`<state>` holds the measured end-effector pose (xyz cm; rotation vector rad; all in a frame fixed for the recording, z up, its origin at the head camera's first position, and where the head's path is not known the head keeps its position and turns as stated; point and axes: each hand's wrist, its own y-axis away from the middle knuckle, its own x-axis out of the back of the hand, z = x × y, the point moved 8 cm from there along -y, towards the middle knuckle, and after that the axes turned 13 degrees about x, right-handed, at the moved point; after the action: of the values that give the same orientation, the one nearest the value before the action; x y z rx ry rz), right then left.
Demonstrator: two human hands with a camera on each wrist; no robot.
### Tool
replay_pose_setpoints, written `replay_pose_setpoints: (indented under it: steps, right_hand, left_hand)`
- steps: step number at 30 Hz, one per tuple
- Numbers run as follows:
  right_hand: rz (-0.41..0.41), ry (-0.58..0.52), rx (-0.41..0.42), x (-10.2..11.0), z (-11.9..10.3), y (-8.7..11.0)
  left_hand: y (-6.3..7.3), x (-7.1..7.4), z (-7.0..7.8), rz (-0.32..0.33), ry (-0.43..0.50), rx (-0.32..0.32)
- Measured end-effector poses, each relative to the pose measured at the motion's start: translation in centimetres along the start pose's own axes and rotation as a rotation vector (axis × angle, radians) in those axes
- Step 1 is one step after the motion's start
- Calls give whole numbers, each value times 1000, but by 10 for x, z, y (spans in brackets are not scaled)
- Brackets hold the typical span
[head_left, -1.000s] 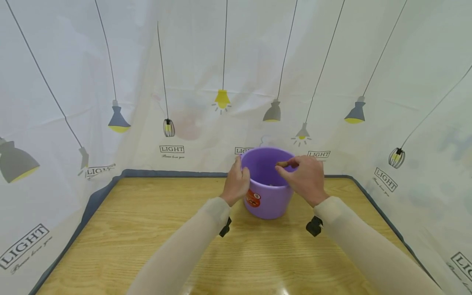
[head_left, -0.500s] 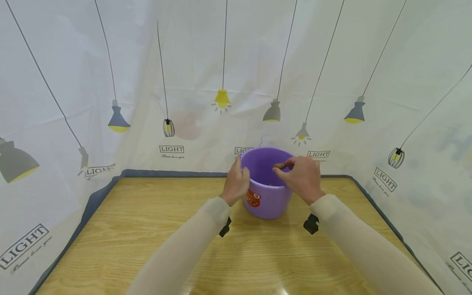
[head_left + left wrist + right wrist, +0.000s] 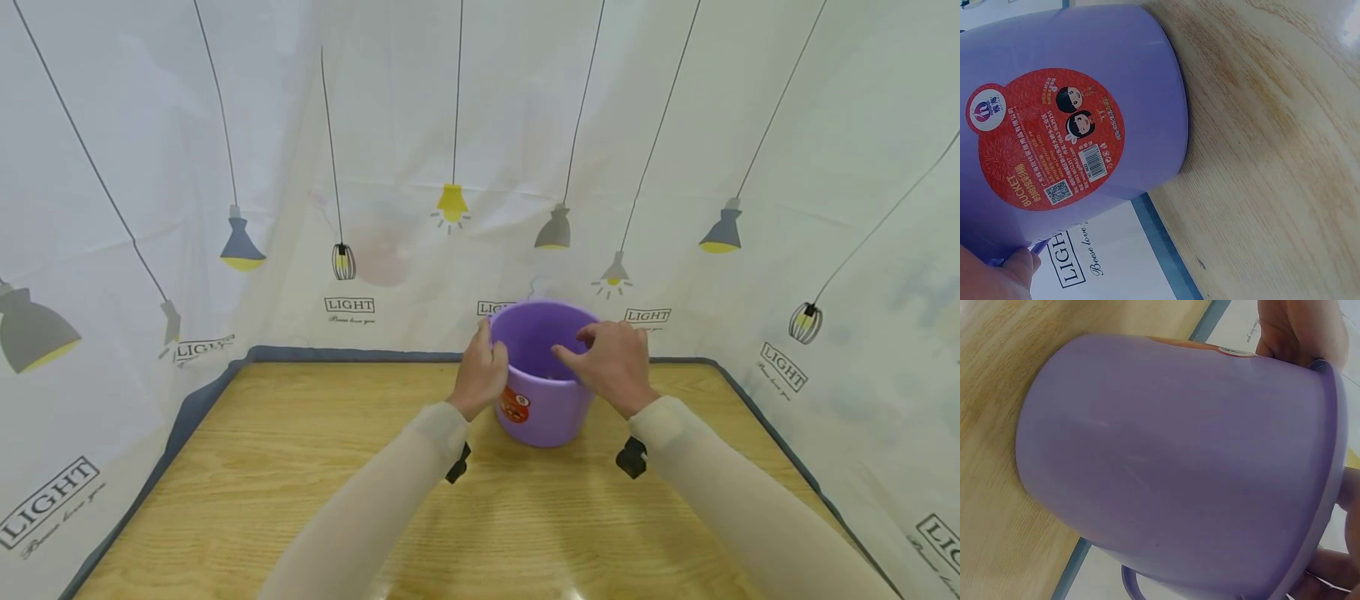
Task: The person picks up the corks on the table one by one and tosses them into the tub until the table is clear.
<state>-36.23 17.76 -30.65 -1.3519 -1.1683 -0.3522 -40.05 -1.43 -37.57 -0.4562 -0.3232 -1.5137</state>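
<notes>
A purple plastic bucket [image 3: 543, 412] stands upright on the wooden table, with a round red label [image 3: 1054, 140] on its side. My left hand [image 3: 478, 375] grips its rim on the left. At the right side of the rim my right hand [image 3: 617, 362] hovers with thumb and forefinger spread apart over the bucket's mouth; no object shows between them. The right wrist view shows fingertips [image 3: 1329, 569] close by the rim. Just above the near rim a tiny pale bit is visible inside; most of the bottom is hidden.
The wooden table [image 3: 315, 467] runs to a dark blue edging along the back and sides. White cloth [image 3: 405, 125] printed with hanging lamps encloses it. A purple handle [image 3: 1130, 581] hangs from the bucket's far side.
A small brown piece pinched in my right hand earlier is gone from between its fingers, and thumb and forefinger have parted. That hand moved slightly left. Left hand and bucket stayed put.
</notes>
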Motion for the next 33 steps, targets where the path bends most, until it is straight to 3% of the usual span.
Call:
replay_pose_setpoints:
  steps: [12,33]
  right_hand:
    - [140,-59,25,11,-3,5]
    - [210,-107,58,25,-3,30]
  left_hand:
    - [-1,-2,-4,-11,5,23]
    - [-3,-1,-2,-14,2,15]
